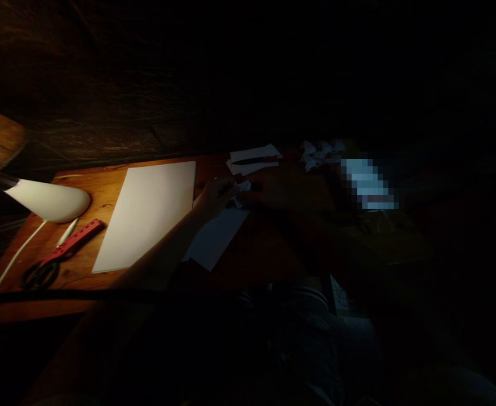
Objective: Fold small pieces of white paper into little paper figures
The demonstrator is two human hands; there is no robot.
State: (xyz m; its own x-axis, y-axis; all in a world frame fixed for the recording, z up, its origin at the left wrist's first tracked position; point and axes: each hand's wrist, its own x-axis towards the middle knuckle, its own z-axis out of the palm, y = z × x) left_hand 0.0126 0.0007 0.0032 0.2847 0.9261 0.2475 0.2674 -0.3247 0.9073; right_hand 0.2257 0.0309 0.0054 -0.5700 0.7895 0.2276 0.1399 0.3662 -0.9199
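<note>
Pinched a small crumpled paper (243,194) with the fingers (231,190) of the left hand (218,194), drawn narrow on its left edge, near the middle of the wooden bench (273,248). Met the same paper from the right with the right hand (273,194), too deep in shadow to tell whether its fingers gripped or only touched. Rested the left forearm across a white sheet (216,237), just right of a larger white sheet (146,214). Had, well to the left and near a white lamp (47,200), a pen (68,231) and red-sheathed scissors (62,251) with black handles. Had, at the far edge, a few paper slips (254,152) with a dark pen (252,160) across them, and just right of those a white paper wad (322,153). Faced, further right, a pale blurred patch (368,183), too unclear to name.
</note>
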